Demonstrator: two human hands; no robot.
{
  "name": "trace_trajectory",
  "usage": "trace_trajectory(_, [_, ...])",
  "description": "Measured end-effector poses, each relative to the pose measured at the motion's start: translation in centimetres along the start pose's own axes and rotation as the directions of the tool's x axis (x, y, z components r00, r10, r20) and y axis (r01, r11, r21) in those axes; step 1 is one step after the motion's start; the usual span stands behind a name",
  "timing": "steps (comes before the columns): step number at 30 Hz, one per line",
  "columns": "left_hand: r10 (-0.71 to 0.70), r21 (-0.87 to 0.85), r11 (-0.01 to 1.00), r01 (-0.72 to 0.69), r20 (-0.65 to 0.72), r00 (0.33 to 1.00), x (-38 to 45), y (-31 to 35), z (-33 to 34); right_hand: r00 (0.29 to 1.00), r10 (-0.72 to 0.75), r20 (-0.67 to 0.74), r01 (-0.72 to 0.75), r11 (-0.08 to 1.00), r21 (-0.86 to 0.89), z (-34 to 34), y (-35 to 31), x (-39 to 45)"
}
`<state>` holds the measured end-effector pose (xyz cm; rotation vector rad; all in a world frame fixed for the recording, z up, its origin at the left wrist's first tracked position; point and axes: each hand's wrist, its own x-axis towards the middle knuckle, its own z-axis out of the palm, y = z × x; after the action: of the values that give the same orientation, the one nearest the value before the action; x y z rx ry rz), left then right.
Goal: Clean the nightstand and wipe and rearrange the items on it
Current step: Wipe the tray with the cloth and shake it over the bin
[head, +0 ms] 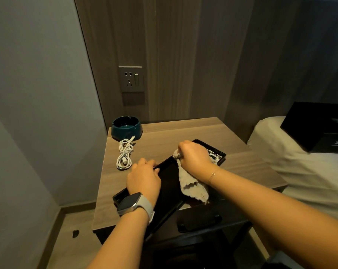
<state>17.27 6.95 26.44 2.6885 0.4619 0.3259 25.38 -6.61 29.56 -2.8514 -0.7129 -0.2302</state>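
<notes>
A black rectangular tray (169,183) lies slantwise on the wooden nightstand (183,131), its near end past the front edge. My left hand (144,178), with a watch on the wrist, grips the tray's left rim. My right hand (193,157) holds a beige cloth (191,186) bunched in its fingers over the tray's far half; the cloth's loose end trails toward me across the tray. A dark teal ashtray (126,128) stands at the back left corner. Just in front of it lies a coiled white cable (125,154).
A wall socket with a switch (131,79) sits on the wood panel above the nightstand. A bed with white linen (304,171) is close on the right, a black box (317,127) lying on it. A grey wall (38,94) closes the left side.
</notes>
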Motion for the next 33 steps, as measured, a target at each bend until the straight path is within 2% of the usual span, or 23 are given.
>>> trace_trajectory(7, [-0.069, -0.114, 0.991, 0.071, 0.013, 0.997, 0.0, -0.2, -0.4, 0.991, 0.126, -0.053, -0.128, 0.992, -0.023, 0.4, 2.5, 2.2])
trace_trajectory(10, [-0.101, -0.103, 0.990, 0.100, -0.003, 0.995, -0.4, 0.0, -0.4, 0.969, 0.193, -0.153, -0.186, 0.981, 0.057, -1.5, 4.1, 1.9])
trace_trajectory(12, [-0.104, -0.106, 0.989, 0.102, -0.008, 0.995, -0.3, 0.2, -0.2, 0.965, 0.174, -0.196, -0.152, 0.981, 0.122, -3.0, 4.1, 0.8])
trace_trajectory(14, [-0.100, -0.109, 0.989, 0.097, -0.024, 0.995, -0.3, 0.3, -0.2, 0.983, 0.085, -0.164, -0.057, 0.985, 0.165, -3.9, 2.1, -1.0])
trace_trajectory(16, [-0.101, -0.109, 0.989, 0.097, -0.030, 0.994, -0.4, 0.3, -0.2, 0.999, -0.003, -0.052, 0.012, 0.984, 0.175, -2.9, -1.3, -2.8])
trace_trajectory(18, [-0.110, -0.109, 0.988, 0.107, -0.020, 0.994, -0.2, 0.0, 0.0, 0.997, -0.032, 0.064, 0.024, 0.992, 0.120, -1.1, -4.1, -3.4])
trace_trajectory(25, [-0.095, -0.107, 0.990, 0.096, 0.015, 0.995, -0.1, 0.0, -0.7, 0.997, 0.061, 0.035, -0.064, 0.995, 0.076, -0.4, -1.9, 0.7])
trace_trajectory(33, [-0.189, -0.137, 0.973, 0.187, 0.000, 0.982, -2.1, 0.8, -0.9, 0.977, 0.210, -0.028, -0.211, 0.977, -0.011, -1.0, 3.3, 3.0])
